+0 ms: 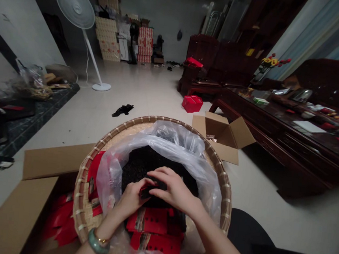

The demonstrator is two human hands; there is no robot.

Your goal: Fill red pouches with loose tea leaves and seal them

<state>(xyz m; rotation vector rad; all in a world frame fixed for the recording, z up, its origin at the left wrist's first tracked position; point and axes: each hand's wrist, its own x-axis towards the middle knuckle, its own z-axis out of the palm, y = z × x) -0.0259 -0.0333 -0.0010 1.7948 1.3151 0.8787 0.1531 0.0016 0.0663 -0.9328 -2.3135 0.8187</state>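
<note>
My left hand (133, 198) is closed around a small red packet (144, 192), held over a clear plastic bag (112, 153) of dark, loose tea leaves (139, 160). Curved over the top of that packet are the fingers of my right hand (172, 187); whatever they pinch is hidden beneath them. Just below my hands, several flat red packets (149, 220) lie in rows on the near side of the bag. The bag sits with its mouth spread wide in a round woven bamboo tray (226, 203). More red packets (96, 168) lie at the tray's left side.
At left stands an open cardboard box (32, 206) holding red packets. Another open carton (225, 136) is beyond the tray at right, near a red bag (192, 103) and a long dark wooden table (275, 140). A white fan (99, 67) and a black stool (251, 237) stand nearby.
</note>
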